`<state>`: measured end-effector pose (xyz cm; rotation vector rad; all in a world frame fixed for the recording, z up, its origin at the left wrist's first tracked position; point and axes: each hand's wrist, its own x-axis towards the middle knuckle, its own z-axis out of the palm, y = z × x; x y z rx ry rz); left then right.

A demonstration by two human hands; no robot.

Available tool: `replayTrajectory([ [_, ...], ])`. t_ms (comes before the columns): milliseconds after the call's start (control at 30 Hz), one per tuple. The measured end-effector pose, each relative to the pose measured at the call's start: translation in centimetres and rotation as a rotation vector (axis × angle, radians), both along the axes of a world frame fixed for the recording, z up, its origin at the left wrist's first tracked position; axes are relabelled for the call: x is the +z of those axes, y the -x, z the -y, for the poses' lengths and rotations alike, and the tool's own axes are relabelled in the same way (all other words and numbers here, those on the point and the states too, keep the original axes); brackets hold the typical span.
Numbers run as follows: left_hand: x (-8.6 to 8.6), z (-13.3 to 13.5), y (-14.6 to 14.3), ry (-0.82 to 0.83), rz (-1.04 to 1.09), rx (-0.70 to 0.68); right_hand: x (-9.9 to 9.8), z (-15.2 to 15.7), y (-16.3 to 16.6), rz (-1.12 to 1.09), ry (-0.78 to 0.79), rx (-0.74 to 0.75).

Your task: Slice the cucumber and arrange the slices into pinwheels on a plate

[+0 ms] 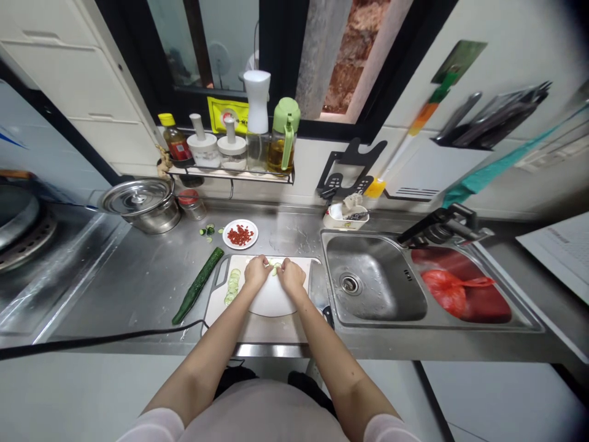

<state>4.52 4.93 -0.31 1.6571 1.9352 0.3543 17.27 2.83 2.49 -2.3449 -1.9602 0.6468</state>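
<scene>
My left hand (256,271) and my right hand (291,276) meet over the far side of a white plate (272,302), which rests on a cutting board (257,333). Pale green cucumber slices (275,269) sit between my fingertips, both hands pinched closed on them. How many slices each hand holds is too small to tell. Left of my hands, an overlapping row of cut cucumber slices (232,286) lies on the board. A whole dark green cucumber (197,287) lies on the counter beside the board's left edge.
Behind the board stands a small white dish (227,240) of chopped red pieces. Cucumber scraps (210,229) lie nearby. A lidded steel pot (154,215) stands at the back left. To the right is a double sink (377,313), with a red plastic bag (444,291) in one basin.
</scene>
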Motion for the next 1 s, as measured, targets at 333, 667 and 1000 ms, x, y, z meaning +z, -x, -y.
replayTrajectory([
  [333, 0.1, 0.04, -0.06, -0.009, -0.004, -0.009, 0.2, 0.01, 0.05, -0.004, 0.005, -0.015],
  [667, 0.23, 0.13, -0.05, -0.017, -0.009, -0.015, 0.04, -0.7, -0.19, 0.002, 0.0, -0.057],
  [1000, 0.22, 0.15, -0.05, -0.024, 0.018, 0.0, 0.0, -0.57, -0.35, -0.01, -0.002, -0.05],
])
